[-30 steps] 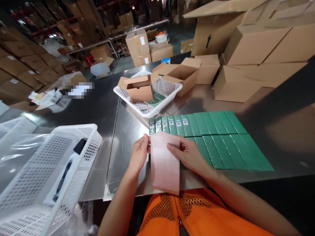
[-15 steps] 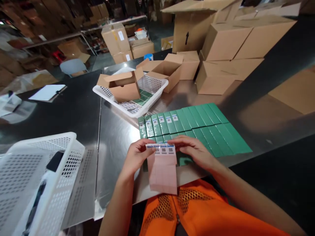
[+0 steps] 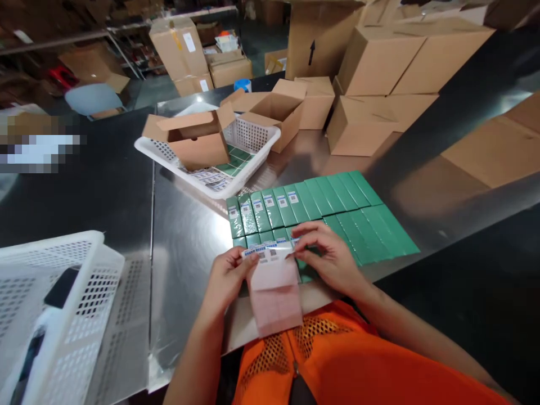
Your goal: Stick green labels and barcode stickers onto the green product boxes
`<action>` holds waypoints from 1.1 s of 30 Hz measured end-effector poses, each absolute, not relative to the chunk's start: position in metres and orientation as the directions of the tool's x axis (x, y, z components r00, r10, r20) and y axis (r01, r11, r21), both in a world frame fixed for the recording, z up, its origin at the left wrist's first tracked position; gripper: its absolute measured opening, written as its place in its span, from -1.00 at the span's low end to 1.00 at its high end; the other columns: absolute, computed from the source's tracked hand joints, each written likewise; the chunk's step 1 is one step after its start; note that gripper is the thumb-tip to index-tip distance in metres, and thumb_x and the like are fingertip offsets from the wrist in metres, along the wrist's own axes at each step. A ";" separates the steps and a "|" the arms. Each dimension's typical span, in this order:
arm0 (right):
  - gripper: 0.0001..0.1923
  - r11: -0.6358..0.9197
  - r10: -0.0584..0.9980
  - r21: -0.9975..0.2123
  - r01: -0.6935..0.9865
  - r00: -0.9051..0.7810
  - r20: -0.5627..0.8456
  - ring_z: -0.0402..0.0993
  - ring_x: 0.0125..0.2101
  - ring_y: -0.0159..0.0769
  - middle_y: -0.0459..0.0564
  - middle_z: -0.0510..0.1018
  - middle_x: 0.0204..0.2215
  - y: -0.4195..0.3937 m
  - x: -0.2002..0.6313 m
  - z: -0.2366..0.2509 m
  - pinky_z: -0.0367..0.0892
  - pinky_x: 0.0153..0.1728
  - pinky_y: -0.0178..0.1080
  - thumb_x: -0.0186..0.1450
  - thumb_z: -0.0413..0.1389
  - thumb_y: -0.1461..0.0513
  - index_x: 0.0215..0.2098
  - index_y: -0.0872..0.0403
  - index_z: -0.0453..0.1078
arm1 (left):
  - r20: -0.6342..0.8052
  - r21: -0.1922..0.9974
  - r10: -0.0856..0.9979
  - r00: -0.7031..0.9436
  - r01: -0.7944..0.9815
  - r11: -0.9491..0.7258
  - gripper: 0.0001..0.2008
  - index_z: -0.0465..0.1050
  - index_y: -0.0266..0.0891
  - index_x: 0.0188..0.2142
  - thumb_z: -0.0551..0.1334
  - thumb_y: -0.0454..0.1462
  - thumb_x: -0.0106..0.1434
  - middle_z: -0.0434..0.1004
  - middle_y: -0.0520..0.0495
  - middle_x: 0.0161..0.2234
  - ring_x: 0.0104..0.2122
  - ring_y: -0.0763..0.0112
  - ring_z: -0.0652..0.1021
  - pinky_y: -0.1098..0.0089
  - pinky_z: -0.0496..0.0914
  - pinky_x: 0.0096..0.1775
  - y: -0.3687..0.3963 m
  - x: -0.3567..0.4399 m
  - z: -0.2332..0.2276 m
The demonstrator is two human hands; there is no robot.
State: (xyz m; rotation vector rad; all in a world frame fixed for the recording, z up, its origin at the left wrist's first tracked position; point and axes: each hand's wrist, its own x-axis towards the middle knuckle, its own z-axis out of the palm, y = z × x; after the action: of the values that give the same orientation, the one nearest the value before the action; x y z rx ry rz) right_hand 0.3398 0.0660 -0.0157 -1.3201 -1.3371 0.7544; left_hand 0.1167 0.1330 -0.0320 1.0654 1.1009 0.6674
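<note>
A pink label sheet (image 3: 275, 287) is held just above the near edge of the steel counter (image 3: 185, 236), its lower part hanging down toward an orange mesh vest (image 3: 320, 360). The left hand (image 3: 225, 278) is closed on the sheet's upper left edge, the fingers clamped on it. The right hand (image 3: 327, 256) is at the upper right corner, where the fingers (image 3: 301, 243) are pinched together on a small printed label (image 3: 291, 245) at the top row (whether it is fully lifted off cannot be told). Just beyond the hands, green boxes (image 3: 337, 208) are laid flat in two rows, touching side by side; labels are seen on the ones at the left end. Farther back a white perforated basket (image 3: 257, 163) is set on the counter with an open cardboard carton (image 3: 198, 146) inside it. A second white basket (image 3: 84, 281) is placed well to the left. Brown cartons (image 3: 379, 73) are stacked at the far right.
</note>
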 end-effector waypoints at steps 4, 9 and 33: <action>-0.78 0.096 0.940 -0.982 0.160 0.311 0.142 0.48 -0.31 -0.29 -0.05 0.53 -0.34 0.074 0.374 -0.006 0.44 -0.24 -0.19 0.24 0.28 0.04 -0.32 -0.01 0.44 | -0.354 0.933 0.867 0.351 0.073 0.352 -0.66 0.47 -0.25 -0.49 0.46 -0.05 0.00 0.50 0.05 -0.57 -0.55 0.47 0.42 0.49 0.26 -0.49 0.134 0.113 -0.031; -0.64 -0.267 0.955 -0.951 0.154 0.177 -0.239 0.40 -0.49 -0.37 -0.15 0.44 -0.53 0.083 0.419 -0.011 0.40 -0.40 -0.25 0.10 0.36 -0.01 -0.30 0.03 0.44 | -0.332 0.943 0.869 0.368 0.133 0.304 -0.76 0.49 -0.23 -0.48 0.41 -0.11 0.04 0.50 0.05 -0.54 -0.50 0.45 0.44 0.48 0.31 -0.42 0.135 0.112 -0.025; -0.42 -0.308 0.951 -0.480 0.822 0.272 -0.145 0.43 -0.49 -0.20 -0.12 0.47 -0.51 0.091 0.423 -0.006 0.28 -0.48 -0.19 -0.03 0.43 0.08 -0.07 -0.01 0.42 | -0.351 0.936 0.850 0.393 0.187 0.300 -0.82 0.56 -0.22 -0.40 0.38 -0.16 0.05 0.57 0.03 -0.48 -0.48 0.41 0.48 0.47 0.30 -0.41 0.136 0.114 -0.028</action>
State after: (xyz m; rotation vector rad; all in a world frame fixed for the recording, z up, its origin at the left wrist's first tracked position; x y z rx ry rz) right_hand 0.4229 0.0905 -0.0062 -2.2377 -1.6224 0.5915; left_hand 0.1138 0.1363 -0.0282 1.2135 1.1089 0.5877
